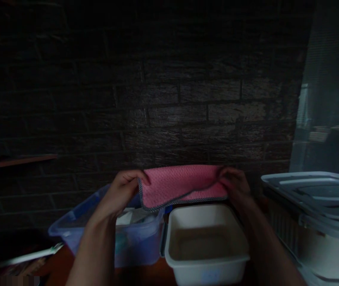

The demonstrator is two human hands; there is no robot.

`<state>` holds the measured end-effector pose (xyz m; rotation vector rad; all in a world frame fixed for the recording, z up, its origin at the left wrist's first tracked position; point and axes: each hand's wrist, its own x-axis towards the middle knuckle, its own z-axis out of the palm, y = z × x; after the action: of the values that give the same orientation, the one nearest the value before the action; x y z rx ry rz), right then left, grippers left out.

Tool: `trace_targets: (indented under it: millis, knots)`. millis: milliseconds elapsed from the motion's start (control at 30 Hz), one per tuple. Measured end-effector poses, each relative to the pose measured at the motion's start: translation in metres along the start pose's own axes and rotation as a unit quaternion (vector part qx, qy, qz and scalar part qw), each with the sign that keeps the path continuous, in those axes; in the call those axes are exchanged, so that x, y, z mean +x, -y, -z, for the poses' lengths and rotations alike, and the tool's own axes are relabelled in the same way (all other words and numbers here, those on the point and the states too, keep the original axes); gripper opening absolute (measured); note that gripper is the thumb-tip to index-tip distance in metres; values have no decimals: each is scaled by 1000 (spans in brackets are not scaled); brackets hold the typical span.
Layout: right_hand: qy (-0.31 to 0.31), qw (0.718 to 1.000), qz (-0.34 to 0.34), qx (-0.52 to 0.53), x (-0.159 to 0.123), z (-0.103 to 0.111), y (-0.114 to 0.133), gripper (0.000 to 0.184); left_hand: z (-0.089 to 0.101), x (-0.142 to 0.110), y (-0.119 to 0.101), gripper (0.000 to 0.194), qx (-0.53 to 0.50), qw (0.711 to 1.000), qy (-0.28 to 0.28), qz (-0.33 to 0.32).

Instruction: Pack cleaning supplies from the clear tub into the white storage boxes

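A pink cleaning cloth (pixel 175 182) with a dark checked border is stretched between my two hands, its upper edge nearly level and a fold sagging across the front. My left hand (pixel 129 184) pinches its left end. At the right end, my right hand (pixel 233 182) grips the cloth with bent fingers, partly in shadow. Just below the cloth stands a white rectangular tub (pixel 208 260), open at the top, with nothing visible inside. Behind my left forearm is a translucent blue bin (pixel 142 246) holding pale items I cannot make out.
To the right, a large pale container (pixel 333 254) carries a clear lid (pixel 315 194). A dark brick wall (pixel 187 95) rises behind everything. At the left a thin reddish shelf edge (pixel 20 162) juts in. The bins rest on a reddish-brown table (pixel 59 266).
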<state>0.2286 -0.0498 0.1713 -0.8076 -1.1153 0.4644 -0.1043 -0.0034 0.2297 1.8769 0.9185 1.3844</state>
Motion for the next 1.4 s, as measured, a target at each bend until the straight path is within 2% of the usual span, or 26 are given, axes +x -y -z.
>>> trace_targets:
  millis: [67, 200, 333, 433, 500, 567, 667, 800, 967, 1100, 1233, 1400]
  knots:
    - [3, 1000, 6, -21, -3, 2, -4, 16, -1, 7, 14, 17, -7, 999, 31, -17]
    - [19, 999, -1, -45, -7, 8, 4, 21, -9, 11, 27, 17, -109, 985, 126, 36]
    - [46, 998, -20, -27, -14, 16, 17, 28, -14, 1, 22, 24, -142, 979, 141, 26]
    - [48, 997, -23, -49, -22, 19, 17, 29, -17, -9, 16, 19, -59, 989, 138, 2]
    - [77, 991, -15, -109, -28, 20, 14, 22, -19, -15, 14, 18, 3, 990, 143, -21]
    - [118, 977, 2, -178, -33, 21, 10, 25, -22, -21, 16, 23, 42, 988, 141, -40]
    - [142, 951, 30, -274, -39, 23, 5, 39, -30, -28, 22, 36, 105, 983, 138, -57]
    - [143, 910, 45, -386, -43, 28, 3, 48, -50, -37, 25, 36, 181, 969, 156, -69]
    - [187, 866, 11, -463, -45, 34, 10, 48, -75, -40, 24, 26, 196, 960, 179, -92]
    - [198, 818, -37, -538, -44, 39, 13, 46, -83, -40, 27, 27, 204, 956, 189, -94]
    - [186, 801, -64, -565, -46, 42, 15, 42, -83, -39, 26, 30, 279, 937, 186, -97]
    - [185, 804, -61, -561, -48, 35, 20, 45, -83, -37, 22, 40, 342, 920, 169, -85]
